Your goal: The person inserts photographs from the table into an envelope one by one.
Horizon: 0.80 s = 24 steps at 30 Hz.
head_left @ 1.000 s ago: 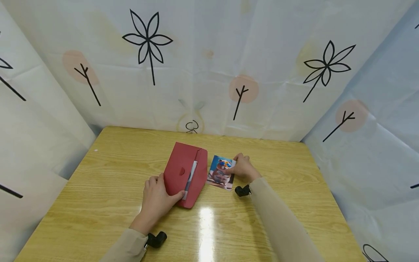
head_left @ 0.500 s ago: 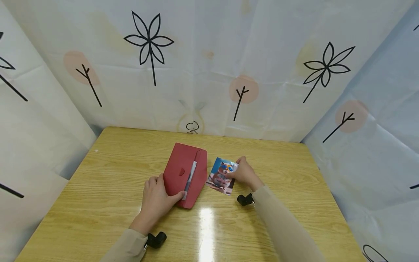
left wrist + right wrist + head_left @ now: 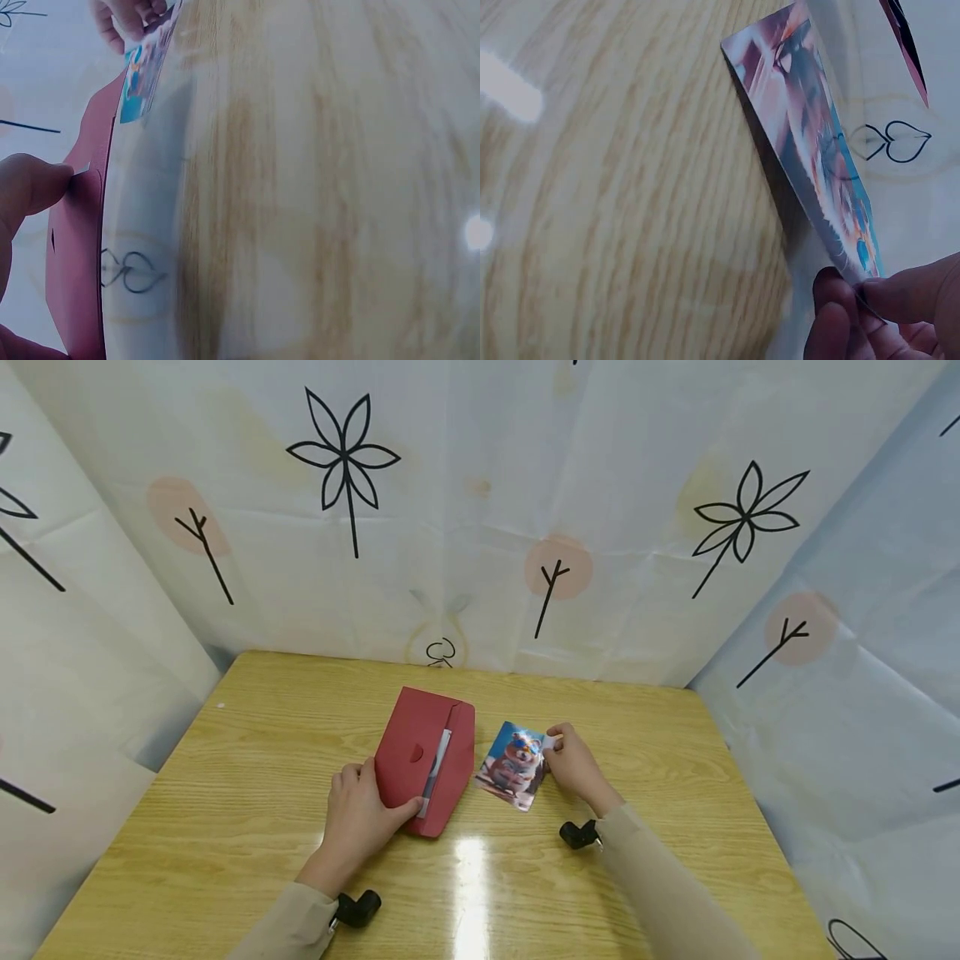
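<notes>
My left hand (image 3: 358, 818) holds a red paper envelope (image 3: 405, 735) by its near left side, left of the table's middle. Its thumb lies over a white-edged card (image 3: 438, 762) that shows in the envelope's slot beside the flap; the rest of that card is hidden. To the right, my right hand (image 3: 579, 770) pinches a glossy picture card (image 3: 512, 767) by its right edge. A bear-like animal in sunglasses against blue is printed on it. In the right wrist view, thumb and fingers grip one end of the card (image 3: 795, 127), which is tilted. Card and envelope are apart.
Both lie over a wooden table (image 3: 225, 793) with a bright light reflection in front. A white patterned cloth (image 3: 465, 485) hangs behind and at both sides. Black wrist cameras (image 3: 358, 910) sit below each hand near the beige sleeves.
My right hand has drawn slightly right and toward me, bringing the picture card with it and uncovering more of its print. My left hand and the envelope stay put.
</notes>
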Tool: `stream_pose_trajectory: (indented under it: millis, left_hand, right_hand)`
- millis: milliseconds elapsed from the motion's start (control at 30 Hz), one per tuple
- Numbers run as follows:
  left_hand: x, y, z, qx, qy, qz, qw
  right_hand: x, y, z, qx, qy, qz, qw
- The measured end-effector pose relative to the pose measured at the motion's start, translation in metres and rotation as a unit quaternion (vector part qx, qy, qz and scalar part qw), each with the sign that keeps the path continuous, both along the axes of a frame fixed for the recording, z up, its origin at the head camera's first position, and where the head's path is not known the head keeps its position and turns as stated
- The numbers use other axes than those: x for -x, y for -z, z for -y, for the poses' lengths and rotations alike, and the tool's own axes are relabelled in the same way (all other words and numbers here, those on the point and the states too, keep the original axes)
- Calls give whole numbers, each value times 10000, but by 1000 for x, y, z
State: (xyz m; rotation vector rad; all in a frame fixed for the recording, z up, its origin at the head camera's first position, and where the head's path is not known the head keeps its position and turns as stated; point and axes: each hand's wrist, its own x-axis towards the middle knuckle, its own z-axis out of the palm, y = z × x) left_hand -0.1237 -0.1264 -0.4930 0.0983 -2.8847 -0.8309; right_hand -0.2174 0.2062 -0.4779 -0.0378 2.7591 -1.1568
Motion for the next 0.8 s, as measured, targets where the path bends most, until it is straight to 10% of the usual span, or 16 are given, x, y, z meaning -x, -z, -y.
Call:
stream_pose_trajectory:
  millis: [300,800]
  left_hand:
    - [0,3,0,-1,-4,20,10000]
    - [0,4,-1,8,6,34,10000]
  right_hand:
    - [-3,-12,-8,757,134,-305,9966]
    - [-1,-35,-10,2415,942,-670,9635]
